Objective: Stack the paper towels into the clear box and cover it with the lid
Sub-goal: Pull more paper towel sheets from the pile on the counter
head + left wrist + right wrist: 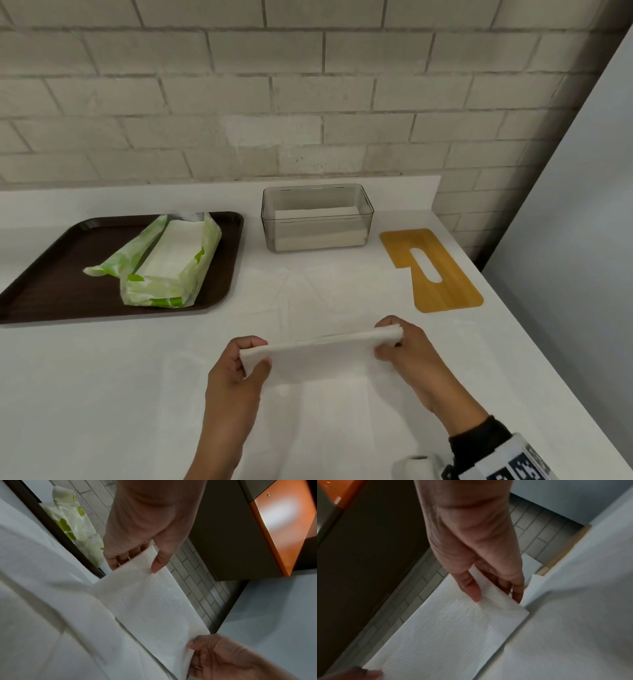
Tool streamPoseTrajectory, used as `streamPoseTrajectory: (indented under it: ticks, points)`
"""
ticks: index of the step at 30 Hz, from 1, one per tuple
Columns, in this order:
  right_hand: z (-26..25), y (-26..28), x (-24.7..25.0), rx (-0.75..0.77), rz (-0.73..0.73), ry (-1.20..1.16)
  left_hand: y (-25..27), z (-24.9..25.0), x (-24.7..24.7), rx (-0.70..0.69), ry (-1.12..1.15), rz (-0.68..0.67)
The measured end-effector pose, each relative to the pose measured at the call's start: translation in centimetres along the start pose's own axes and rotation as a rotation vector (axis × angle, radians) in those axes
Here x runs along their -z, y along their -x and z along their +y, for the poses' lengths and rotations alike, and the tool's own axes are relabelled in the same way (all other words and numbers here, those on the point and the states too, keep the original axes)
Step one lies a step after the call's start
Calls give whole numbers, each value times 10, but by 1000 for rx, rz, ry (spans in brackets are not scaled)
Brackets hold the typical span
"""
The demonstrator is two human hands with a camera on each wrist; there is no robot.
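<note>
Both my hands hold one folded white paper towel (322, 356) by its ends, a little above the counter in front of me. My left hand (255, 356) pinches the left end, thumb on top (135, 563). The right end is pinched by my right hand (388, 339), its thumb over the towel (494, 593). The towel's embossed face (145, 601) (453, 635) stretches flat between them. The clear box (267, 222) stands open at the back of the counter, with a low stack of towels (318, 229) inside. The wooden lid (442, 284), with a slot in it, lies flat to the right of the box.
A dark brown tray (68, 267) at the left holds an opened green and white towel package (171, 263). Thin white sheets (342, 428) lie flat on the white counter under my hands. A brick wall runs behind, and a pale panel (565, 222) stands at the counter's right edge.
</note>
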State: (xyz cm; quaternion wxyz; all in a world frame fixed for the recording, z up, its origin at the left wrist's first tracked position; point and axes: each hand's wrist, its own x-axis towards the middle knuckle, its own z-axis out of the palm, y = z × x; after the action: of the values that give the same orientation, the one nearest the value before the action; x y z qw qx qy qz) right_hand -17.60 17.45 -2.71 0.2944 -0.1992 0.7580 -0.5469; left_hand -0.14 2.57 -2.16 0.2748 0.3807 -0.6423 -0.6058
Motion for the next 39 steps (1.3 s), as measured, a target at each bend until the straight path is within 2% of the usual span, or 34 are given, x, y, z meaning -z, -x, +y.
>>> streamPoseTrajectory:
  ticks: [3,5,9,12,14,16,19,21,23,25,26,27,29,31,33,35,37,39]
  points:
    - [-19,-3,7,116,30,-10,0,0,12,20,-1,-18]
    - [-43,-5,7,229,-16,-11,2,2,23,14,-62,-100]
    - [-94,-15,-15,418,-235,212,8,7,38,10,-259,-353]
    - [-122,-25,-47,511,-406,361,11,16,40,-21,-212,-370]
    - [-132,-32,-69,543,-476,425,14,21,42,-3,-126,-340]
    - [-139,-40,-86,548,-495,454,16,18,50,-9,-138,-347]
    - [-147,-51,-104,545,-502,462,22,16,69,-20,-260,-439]
    - [-150,-55,-114,541,-549,502,26,18,76,3,-155,-469]
    - [-152,-53,-124,510,-686,496,26,17,76,39,-25,-330]
    - [-150,-50,-133,444,-848,364,24,10,73,90,8,-132]
    - [-147,-50,-136,414,-875,282,24,7,73,112,6,-82]
    - [-142,-52,-139,399,-849,234,24,3,75,119,6,-62]
    - [-131,-64,-141,356,-711,271,26,-1,80,130,31,-39]
    - [-118,-80,-137,282,-544,498,29,-5,86,140,71,9]
    - [-102,-95,-131,262,-409,880,30,-9,92,143,92,79]
    - [-82,-103,-128,225,-421,1074,29,-13,96,139,91,124]
    - [-65,-107,-132,171,-437,1084,29,-13,99,136,97,164]
    - [-57,-109,-133,181,-436,1031,29,-13,102,138,105,195]
